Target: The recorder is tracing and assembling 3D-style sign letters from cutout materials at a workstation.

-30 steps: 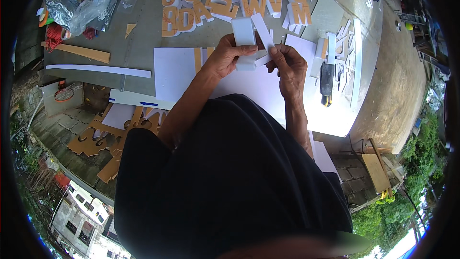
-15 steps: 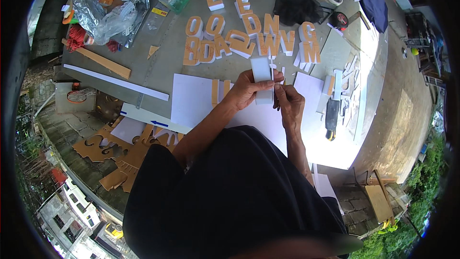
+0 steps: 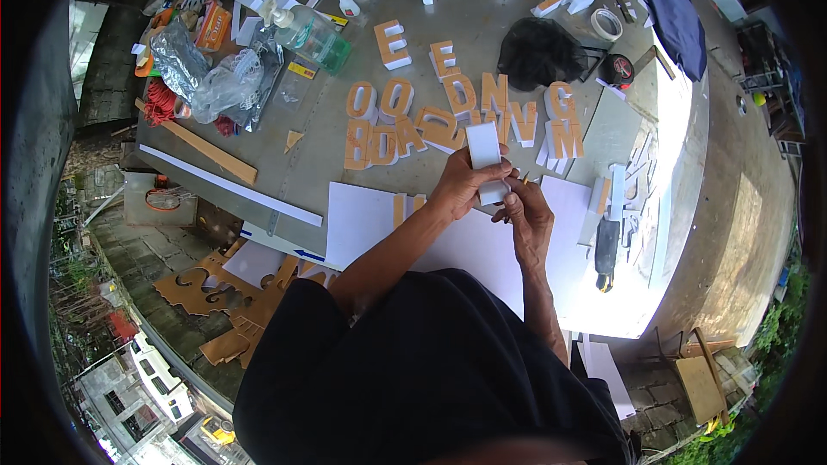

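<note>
Near the centre of the frame our left hand [image 3: 461,185] grips a white foam strip [image 3: 485,159], fingers wrapped around its lower half so the upper end stands up above the knuckles. Our right hand [image 3: 527,217] sits just below and to the right, fingertips pinched at the strip's bottom edge; a thin tool may be tucked in them, but it is too small for us to tell. Under both hands lies a white sheet [image 3: 366,224], and just above them a cluster of orange letters [image 3: 448,116] covers the grey table [image 3: 327,155]. A black knife [image 3: 606,251] rests to the right. We judge the strip could bend or crease if our left grip tightens, and pressure near the bottom edge could tear it or nick a finger.
</note>
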### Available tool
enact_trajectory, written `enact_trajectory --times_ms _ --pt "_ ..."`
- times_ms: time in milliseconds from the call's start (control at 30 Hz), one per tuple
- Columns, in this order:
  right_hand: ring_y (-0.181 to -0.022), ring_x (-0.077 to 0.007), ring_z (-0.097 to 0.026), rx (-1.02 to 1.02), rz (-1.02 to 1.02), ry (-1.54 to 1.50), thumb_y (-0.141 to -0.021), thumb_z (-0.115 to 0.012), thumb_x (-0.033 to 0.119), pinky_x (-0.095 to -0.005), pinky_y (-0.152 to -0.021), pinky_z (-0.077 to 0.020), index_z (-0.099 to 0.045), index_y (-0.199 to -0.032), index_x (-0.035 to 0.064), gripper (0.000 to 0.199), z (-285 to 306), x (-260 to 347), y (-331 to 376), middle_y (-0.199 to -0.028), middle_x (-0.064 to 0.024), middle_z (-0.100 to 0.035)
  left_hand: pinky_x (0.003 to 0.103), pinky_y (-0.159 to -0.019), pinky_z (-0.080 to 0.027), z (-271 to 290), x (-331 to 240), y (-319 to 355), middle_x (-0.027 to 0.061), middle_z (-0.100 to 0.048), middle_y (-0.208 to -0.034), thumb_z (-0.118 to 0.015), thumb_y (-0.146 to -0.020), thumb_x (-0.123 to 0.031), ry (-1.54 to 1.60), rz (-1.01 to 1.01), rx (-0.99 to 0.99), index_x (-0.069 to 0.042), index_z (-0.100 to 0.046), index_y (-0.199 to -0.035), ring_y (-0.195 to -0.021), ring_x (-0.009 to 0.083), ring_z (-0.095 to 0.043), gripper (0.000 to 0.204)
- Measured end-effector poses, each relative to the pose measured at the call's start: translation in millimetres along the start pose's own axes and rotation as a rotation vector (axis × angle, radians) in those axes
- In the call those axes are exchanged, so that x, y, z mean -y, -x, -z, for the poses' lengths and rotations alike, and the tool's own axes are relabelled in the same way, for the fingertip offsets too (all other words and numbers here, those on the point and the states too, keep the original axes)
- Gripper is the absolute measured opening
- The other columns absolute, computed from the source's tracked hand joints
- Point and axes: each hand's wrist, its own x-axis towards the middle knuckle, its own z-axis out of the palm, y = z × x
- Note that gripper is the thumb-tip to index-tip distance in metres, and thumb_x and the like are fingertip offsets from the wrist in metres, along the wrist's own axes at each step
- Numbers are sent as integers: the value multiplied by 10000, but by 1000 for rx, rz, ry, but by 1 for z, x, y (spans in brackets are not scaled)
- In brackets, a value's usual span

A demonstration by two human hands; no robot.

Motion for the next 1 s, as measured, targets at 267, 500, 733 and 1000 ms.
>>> enact_trajectory --times_ms 267,500,733,1000 --pt "-800 -178 -679 -31 -42 -11 -1035 -553 201 -275 -571 -557 -670 -1160 -11 273 17 1 -18 -1054 -118 -618 375 -720 -625 -6 -85 -80 107 -712 -981 -768 -843 -25 -262 -63 -78 -21 -649 -1136 -910 219 -731 316" --pt "-672 -148 -676 175 -328 -52 -1034 -491 89 -222 -450 -480 -574 -1209 29 202 54 -37 17 -1032 -120 -671 358 -613 -611 35 -159 -238 118 -668 -1042 -700 -913 -195 -660 -60 -286 3 -636 -1137 -834 232 -699 306" --pt "-640 -147 -659 52 -500 -8 -1030 -571 187 -247 -493 -471 -519 -1210 20 251 86 -71 54 -969 -143 -726 396 -533 -615 62 -166 -353 219 -718 -1034 -716 -865 -216 -1254 -114 -454 70 -685 -1018 -848 274 -751 327" --pt "-682 -170 -677 -6 -605 -96 -989 -609 166 -264 -532 -496 -577 -1172 -22 265 105 -106 65 -956 -145 -726 422 -814 -594 48 -157 -393 234 -696 -1113 -739 -781 -295 -1750 -158 -695 81 -660 -1107 -1034 330 -713 503"
